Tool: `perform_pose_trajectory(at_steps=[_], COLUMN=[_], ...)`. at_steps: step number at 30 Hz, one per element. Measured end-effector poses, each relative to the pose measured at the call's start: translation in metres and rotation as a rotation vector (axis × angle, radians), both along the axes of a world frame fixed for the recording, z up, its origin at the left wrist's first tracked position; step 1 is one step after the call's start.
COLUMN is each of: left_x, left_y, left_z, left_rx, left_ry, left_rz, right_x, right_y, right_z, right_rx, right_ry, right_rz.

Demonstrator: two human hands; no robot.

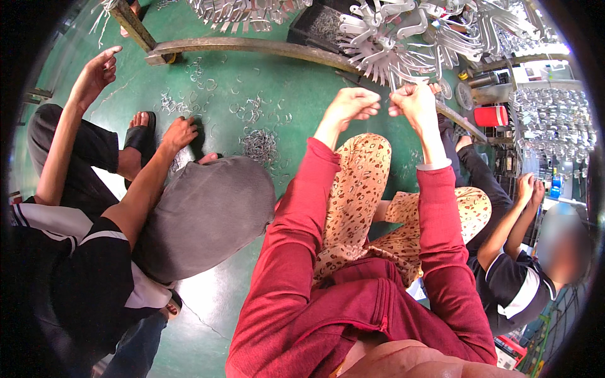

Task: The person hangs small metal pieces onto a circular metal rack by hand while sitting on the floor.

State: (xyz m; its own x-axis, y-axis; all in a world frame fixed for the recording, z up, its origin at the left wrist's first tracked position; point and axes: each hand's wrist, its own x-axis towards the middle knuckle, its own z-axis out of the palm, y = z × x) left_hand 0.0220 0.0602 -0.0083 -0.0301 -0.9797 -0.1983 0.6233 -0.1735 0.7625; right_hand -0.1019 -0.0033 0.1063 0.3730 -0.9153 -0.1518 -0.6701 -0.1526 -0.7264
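My left hand (353, 106) is raised above my knee, its fingers closed in a pinch; whatever is between them is too small to make out. Close on its right, my right hand (414, 106) is also pinched, just under a hanging cluster of curved silver metal parts (384, 47). A thin strip of one part reaches down to the right fingertips, but I cannot tell whether they hold it. A pile of small metal hooks (259, 146) lies on the green floor to the left of my hands.
A metal rail (252, 44) crosses beyond my hands, with a black crate (318, 26) of small parts behind it. Co-workers sit at my left (69, 271) and right (520, 277). More metal parts (548, 120) hang at the right, near a red container (490, 116).
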Motion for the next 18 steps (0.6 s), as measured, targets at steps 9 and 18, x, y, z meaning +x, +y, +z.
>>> perform_pose_trajectory(at_steps=[9,18], left_x=[0.038,0.037], left_y=[-0.018,-0.033], left_z=[0.0,0.016], left_rx=[-0.031,0.141], left_ry=[0.229,0.051], left_rz=[0.105,0.13], right_x=[0.023,0.032], right_y=[-0.014,-0.015], right_z=[-0.007,-0.017], right_rx=[-0.176,-0.561], right_ry=[0.045,0.23], right_rz=[0.013,-0.043])
